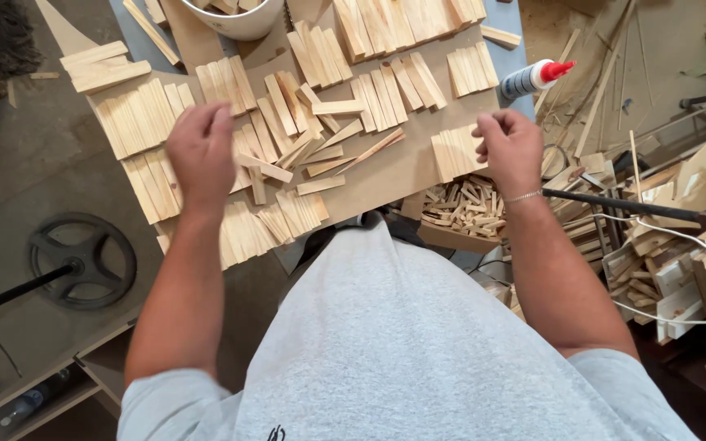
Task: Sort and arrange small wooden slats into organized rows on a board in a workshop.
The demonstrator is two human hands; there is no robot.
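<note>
We look down at a big brown board (pixel 402 167) that serves as a table top. It is covered with small pale wood sticks (pixel 304 151), some laid in neat rows and some in a loose heap in the middle. To the right of the board sits a box of little wood blocks (pixel 463 204), and beyond that lies a messy pile of wood scraps (pixel 680 245). On the floor at the left we see a black wheel (pixel 83 260). A white bucket (pixel 243 20) stands at the top edge, and a glue bottle with a red tip (pixel 537 77) lies near the board's far right corner.

Our left hand (pixel 200 155) hangs over the loose heap, fingers curled down and held loose, and it holds nothing that we can see. Our right hand (pixel 510 151) hangs above the right edge of the board, well apart from the left one. Its fingers are lightly curled too, and we cannot tell if it pinches anything.

We think the sticks are light, stiff and dry. They look thin, so they could snap if bent. One stick is best pinched near its middle, by its long sides.
</note>
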